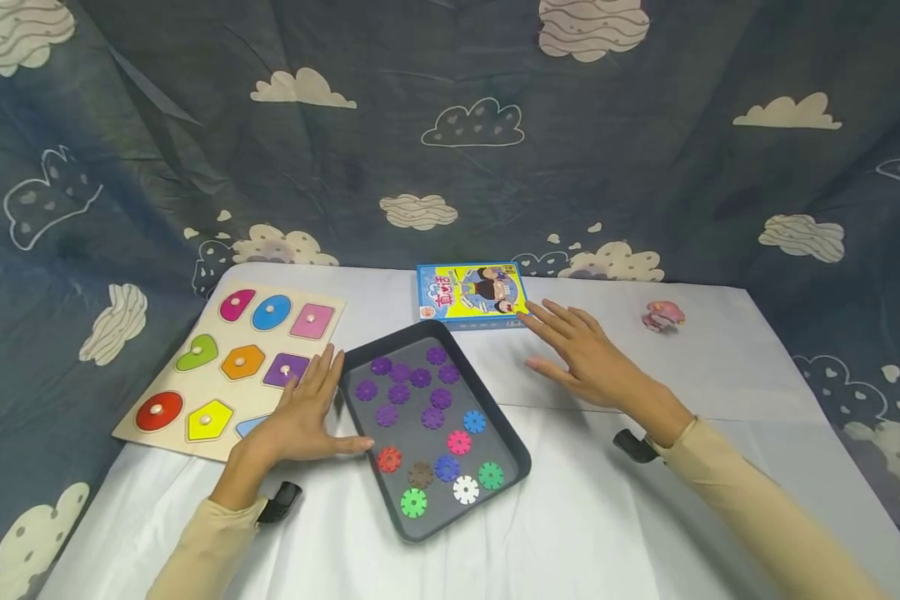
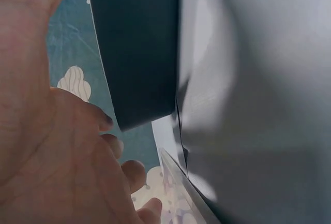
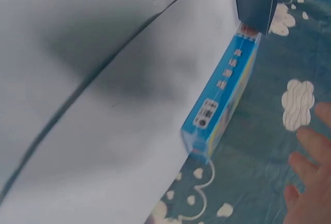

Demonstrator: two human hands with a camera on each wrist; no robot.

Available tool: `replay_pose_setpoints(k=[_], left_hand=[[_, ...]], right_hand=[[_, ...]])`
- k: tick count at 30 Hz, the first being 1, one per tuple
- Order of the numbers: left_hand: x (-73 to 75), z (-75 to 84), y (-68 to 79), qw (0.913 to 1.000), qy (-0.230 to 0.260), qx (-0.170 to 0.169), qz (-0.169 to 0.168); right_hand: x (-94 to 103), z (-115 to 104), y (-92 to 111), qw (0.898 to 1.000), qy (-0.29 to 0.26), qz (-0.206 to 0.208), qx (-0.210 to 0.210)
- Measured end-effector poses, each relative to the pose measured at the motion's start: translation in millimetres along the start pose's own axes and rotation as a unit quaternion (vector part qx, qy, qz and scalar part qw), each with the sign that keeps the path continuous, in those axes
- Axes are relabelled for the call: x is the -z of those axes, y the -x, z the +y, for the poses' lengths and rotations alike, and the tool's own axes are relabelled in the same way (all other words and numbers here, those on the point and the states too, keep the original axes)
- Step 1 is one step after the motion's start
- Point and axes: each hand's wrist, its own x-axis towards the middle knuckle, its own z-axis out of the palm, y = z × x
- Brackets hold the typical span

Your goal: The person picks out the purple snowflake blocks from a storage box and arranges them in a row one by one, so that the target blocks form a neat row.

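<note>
A dark grey tray [image 1: 487, 392] lies tilted on the white cloth, holding small notched discs. Several purple discs [image 1: 399, 393] cluster in its far half; red, brown, blue, pink, white and green discs [image 1: 491, 476] lie in the near half. My left hand [image 1: 300, 421] is at the tray's left side, fingers spread and straight, thumb by the rim; whether it touches the tray I cannot tell. The left wrist view shows the tray's outer wall [image 2: 137, 48] beside that palm. My right hand [image 1: 588, 358] hovers right of the tray, fingers extended and holding nothing, near a blue and yellow box [image 1: 472, 293].
A wooden shape board [image 1: 213, 379] with knobbed coloured pieces lies left of the tray, partly behind the left hand. A small pink toy [image 1: 663, 314] sits at the far right. A dark cloud-patterned curtain [image 1: 450, 183] hangs behind the table.
</note>
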Motion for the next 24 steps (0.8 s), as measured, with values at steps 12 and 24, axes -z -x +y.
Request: replay_pose_setpoints(k=[12, 24], left_hand=[[1.0, 2.0, 0.0, 1.0000, 0.000, -0.001, -0.009], [0.3, 1.5, -0.1, 0.9999, 0.007, 0.003, -0.014]], right_hand=[[-4.3, -8.8, -35.2, 0.992, -0.033, -0.058, 0.109], [-26.1, -25.9, -61.4, 0.971, -0.122, -0.131, 0.158]])
